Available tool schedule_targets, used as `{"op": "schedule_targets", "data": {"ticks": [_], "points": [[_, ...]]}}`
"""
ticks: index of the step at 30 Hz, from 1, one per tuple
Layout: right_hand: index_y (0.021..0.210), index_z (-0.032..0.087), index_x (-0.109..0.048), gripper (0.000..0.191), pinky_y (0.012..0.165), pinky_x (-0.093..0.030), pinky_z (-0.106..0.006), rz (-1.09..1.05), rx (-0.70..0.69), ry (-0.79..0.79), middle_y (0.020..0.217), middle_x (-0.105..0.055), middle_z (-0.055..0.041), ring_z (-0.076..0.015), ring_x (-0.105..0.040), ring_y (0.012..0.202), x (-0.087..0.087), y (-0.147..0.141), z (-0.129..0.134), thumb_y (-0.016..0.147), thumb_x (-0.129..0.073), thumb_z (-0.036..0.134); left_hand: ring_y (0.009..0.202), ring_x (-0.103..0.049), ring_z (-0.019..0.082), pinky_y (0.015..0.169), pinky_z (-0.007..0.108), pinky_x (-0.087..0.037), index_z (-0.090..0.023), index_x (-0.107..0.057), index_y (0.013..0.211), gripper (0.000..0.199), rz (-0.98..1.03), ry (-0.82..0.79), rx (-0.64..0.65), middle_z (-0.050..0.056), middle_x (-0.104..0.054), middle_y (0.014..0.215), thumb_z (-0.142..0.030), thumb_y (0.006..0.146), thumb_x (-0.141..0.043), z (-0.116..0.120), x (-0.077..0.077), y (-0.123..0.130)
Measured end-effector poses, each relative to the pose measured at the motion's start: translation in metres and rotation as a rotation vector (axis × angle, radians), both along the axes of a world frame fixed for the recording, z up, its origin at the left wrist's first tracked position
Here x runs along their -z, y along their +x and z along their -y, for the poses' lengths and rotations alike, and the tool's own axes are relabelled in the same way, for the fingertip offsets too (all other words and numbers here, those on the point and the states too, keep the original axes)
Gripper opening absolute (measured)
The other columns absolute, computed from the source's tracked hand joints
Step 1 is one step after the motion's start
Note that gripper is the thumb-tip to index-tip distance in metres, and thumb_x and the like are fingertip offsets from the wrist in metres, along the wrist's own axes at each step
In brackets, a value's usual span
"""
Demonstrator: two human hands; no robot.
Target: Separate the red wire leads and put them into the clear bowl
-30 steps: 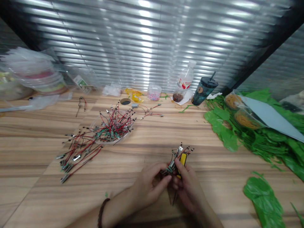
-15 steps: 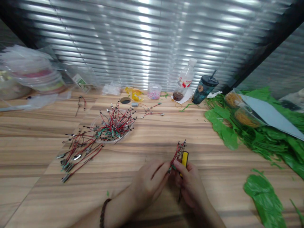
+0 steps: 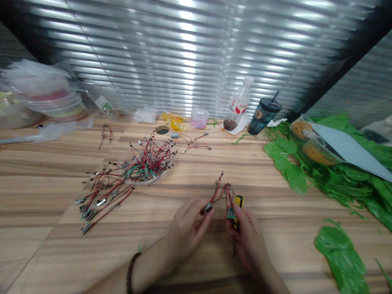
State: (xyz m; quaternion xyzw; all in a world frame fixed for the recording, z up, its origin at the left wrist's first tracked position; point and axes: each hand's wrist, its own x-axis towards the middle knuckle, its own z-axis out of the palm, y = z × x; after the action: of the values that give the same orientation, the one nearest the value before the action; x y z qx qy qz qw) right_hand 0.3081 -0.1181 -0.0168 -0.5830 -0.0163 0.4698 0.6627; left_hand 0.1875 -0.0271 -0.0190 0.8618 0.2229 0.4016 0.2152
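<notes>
1. Two wired bundles: left bundle [image 3: 208, 207], pinched by the left hand [image 3: 187, 222]; right bundle [image 3: 231, 214], gripped with a yellow-black tool [image 3: 239, 201] in the right hand [image 3: 249, 234].
2. Handling (judged): light pressure on boards; leads kept separate, unstrained.
3. Wood-grained table [image 3: 186, 175]: wired pile [image 3: 150, 163] beyond left hand; green sheets [image 3: 339, 255] right of right hand.
4. Slatted blinds [image 3: 153, 61] beyond both hands.

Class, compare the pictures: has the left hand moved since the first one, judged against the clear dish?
Yes. The left hand has shifted slightly leftward, nearer the clear dish and farther from the right hand.
</notes>
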Motion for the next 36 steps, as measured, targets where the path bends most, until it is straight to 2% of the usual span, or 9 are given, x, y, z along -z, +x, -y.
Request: {"op": "schedule_targets", "data": {"ticks": [4, 8, 12, 16, 19, 23, 28, 32, 36], "points": [[0.069, 0.015, -0.061, 0.043, 0.038, -0.027, -0.013, -0.037, 0.091, -0.005, 0.059, -0.054, 0.0014, -0.0070, -0.046, 0.050, -0.0059, 0.0024, -0.0017, 0.051, -0.082, 0.047, 0.085, -0.061, 0.006, 0.080, 0.012, -0.050, -0.014, -0.058, 0.098, 0.020, 0.032, 0.054, 0.010, 0.003, -0.066, 0.087, -0.012, 0.078, -0.057, 0.0046, -0.0009, -0.0013], [0.066, 0.014, -0.059, 0.042, 0.036, -0.025, -0.012, -0.076, 0.113, 0.039, 0.056, -0.053, 0.0020, -0.0048, -0.041, 0.046, -0.0095, 0.0047, -0.0023, 0.050, -0.082, 0.046, 0.088, -0.060, 0.006, 0.083, 0.012, -0.049, -0.014, -0.057, 0.101, 0.026, 0.044, 0.045, 0.041, 0.003, -0.065, 0.088, -0.009, 0.075, -0.060, 0.0059, 0.0005, -0.0023], [0.065, 0.014, -0.057, 0.043, 0.036, -0.021, -0.013, -0.041, 0.104, 0.044, 0.051, -0.048, 0.0043, -0.0022, -0.033, 0.041, -0.0064, 0.0068, -0.0017, 0.052, -0.082, 0.047, 0.087, -0.060, 0.006, 0.081, 0.013, -0.050, -0.013, -0.057, 0.102, 0.028, 0.061, 0.034, 0.091, 0.004, -0.065, 0.088, -0.007, 0.075, -0.059, 0.0066, -0.0006, -0.0030], [0.068, 0.015, -0.057, 0.045, 0.036, -0.019, -0.013, -0.042, 0.078, 0.044, 0.050, -0.043, 0.0071, -0.0017, -0.028, 0.041, -0.0029, 0.0085, -0.0013, 0.049, -0.084, 0.045, 0.083, -0.061, 0.004, 0.079, 0.009, -0.050, -0.013, -0.057, 0.098, 0.022, 0.113, -0.011, 0.033, 0.002, -0.065, 0.085, -0.010, 0.076, -0.060, 0.0057, -0.0053, -0.0031], [0.065, 0.015, -0.054, 0.045, 0.037, -0.018, -0.014, -0.076, 0.065, 0.079, 0.049, -0.040, 0.0083, -0.0013, -0.026, 0.040, -0.0029, 0.0095, -0.0001, 0.048, -0.086, 0.043, 0.079, -0.061, 0.001, 0.075, 0.006, -0.049, -0.013, -0.059, 0.093, 0.018, 0.117, -0.075, 0.026, 0.000, -0.065, 0.082, -0.010, 0.076, -0.060, 0.0035, -0.0075, -0.0025], [0.063, 0.014, -0.055, 0.043, 0.038, -0.018, -0.015, -0.183, 0.006, 0.156, 0.051, -0.041, 0.0078, -0.0004, -0.024, 0.040, -0.0051, 0.0102, 0.0021, 0.051, -0.086, 0.041, 0.082, -0.062, 0.001, 0.079, 0.006, -0.048, -0.013, -0.060, 0.093, 0.018, 0.119, -0.079, 0.024, 0.000, -0.066, 0.084, -0.010, 0.075, -0.061, 0.0022, -0.0068, -0.0020], [0.068, 0.014, -0.058, 0.039, 0.039, -0.023, -0.014, -0.204, -0.038, 0.171, 0.054, -0.045, 0.0071, -0.0004, -0.028, 0.042, -0.0058, 0.0079, 0.0030, 0.051, -0.087, 0.033, 0.078, -0.062, 0.000, 0.077, 0.004, -0.048, -0.012, -0.060, 0.093, 0.019, 0.136, -0.090, 0.015, -0.001, -0.066, 0.082, -0.011, 0.075, -0.063, 0.0036, -0.0050, -0.0029], [0.073, 0.013, -0.062, 0.043, 0.041, -0.028, -0.014, -0.167, -0.063, 0.137, 0.060, -0.053, 0.0040, -0.0017, -0.036, 0.045, -0.0047, 0.0048, 0.0040, 0.047, -0.089, 0.033, 0.079, -0.062, 0.001, 0.077, 0.004, -0.049, -0.013, -0.060, 0.093, 0.018, 0.127, -0.080, 0.028, -0.001, -0.066, 0.082, -0.012, 0.075, -0.063, 0.0052, -0.0056, -0.0028], [0.071, 0.013, -0.060, 0.045, 0.039, -0.025, -0.014, -0.214, -0.064, 0.119, 0.057, -0.050, 0.0058, -0.0007, -0.032, 0.042, -0.0038, 0.0031, 0.0049, 0.046, -0.090, 0.035, 0.081, -0.063, 0.001, 0.079, 0.005, -0.049, -0.013, -0.060, 0.094, 0.020, 0.138, -0.072, 0.049, -0.001, -0.067, 0.084, -0.012, 0.074, -0.064, 0.0059, -0.0069, -0.0032]]}}
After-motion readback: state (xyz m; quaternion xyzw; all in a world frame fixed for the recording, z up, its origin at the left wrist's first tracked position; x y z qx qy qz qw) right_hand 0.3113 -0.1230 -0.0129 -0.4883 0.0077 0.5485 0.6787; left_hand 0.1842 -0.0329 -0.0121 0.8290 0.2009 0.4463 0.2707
